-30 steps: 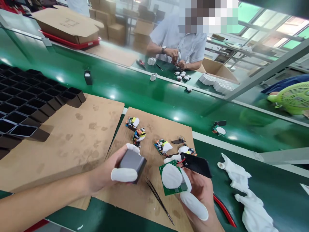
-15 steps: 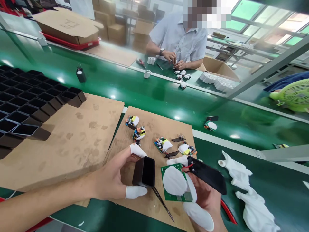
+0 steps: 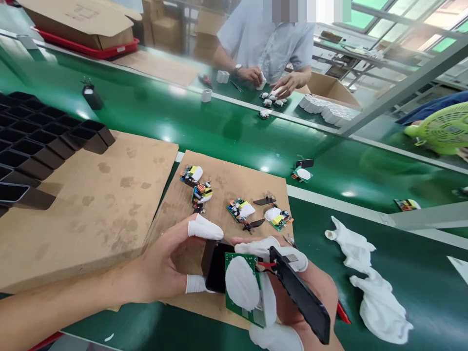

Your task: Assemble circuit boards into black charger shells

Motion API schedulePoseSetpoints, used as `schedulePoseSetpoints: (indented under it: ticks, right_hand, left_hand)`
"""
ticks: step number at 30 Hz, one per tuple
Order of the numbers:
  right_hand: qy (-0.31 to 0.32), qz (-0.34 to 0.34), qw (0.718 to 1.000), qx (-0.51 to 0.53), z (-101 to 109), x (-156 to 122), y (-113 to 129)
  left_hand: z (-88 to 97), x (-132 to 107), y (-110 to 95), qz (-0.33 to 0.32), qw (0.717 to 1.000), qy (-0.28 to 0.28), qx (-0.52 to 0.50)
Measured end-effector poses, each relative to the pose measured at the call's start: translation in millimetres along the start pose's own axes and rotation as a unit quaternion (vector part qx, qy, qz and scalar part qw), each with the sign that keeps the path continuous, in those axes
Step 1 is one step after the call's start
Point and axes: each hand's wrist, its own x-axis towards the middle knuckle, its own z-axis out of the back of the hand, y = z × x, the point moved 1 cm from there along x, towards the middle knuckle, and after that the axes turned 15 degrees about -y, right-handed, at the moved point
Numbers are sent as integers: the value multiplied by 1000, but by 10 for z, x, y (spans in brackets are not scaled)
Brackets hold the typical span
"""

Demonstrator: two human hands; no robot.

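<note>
My left hand (image 3: 171,265), with white finger cots on thumb and fingers, grips a black rectangular housing (image 3: 214,265) with its open mouth turned right. My right hand (image 3: 292,292) holds a green circuit board (image 3: 252,304) with a white pad (image 3: 241,283) on it, and a black cover plate (image 3: 300,297) tied to it by a red wire. The board's edge sits right at the housing's mouth. Both hands hover over the smaller cardboard sheet (image 3: 226,180).
Several more small board assemblies (image 3: 239,210) lie on that sheet. Black trays (image 3: 40,141) sit on a large cardboard sheet (image 3: 91,195) at left. White gloves (image 3: 365,278) lie at right. Parts ride the green conveyor (image 3: 219,131). Across it a person (image 3: 266,44) handles white parts.
My right hand brought the board and cover left up to the housing's mouth. My left hand turned the housing's opening toward it. Parts on the conveyor drifted left.
</note>
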Motion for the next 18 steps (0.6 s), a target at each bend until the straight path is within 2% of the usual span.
schedulePoseSetpoints:
  ticks: [4,9,18]
  right_hand:
    - [19,-48,995,83,-37,34,91]
    - [-2,-4,997,79,-54,68,92]
    - [17,2,999,51,-30,24,49]
  left_hand:
    - [13,15,-15,-19,999,-13,29]
    - [38,8,-4,-17,999,-12,39]
    - [43,19,-12,-12,999,-19,41]
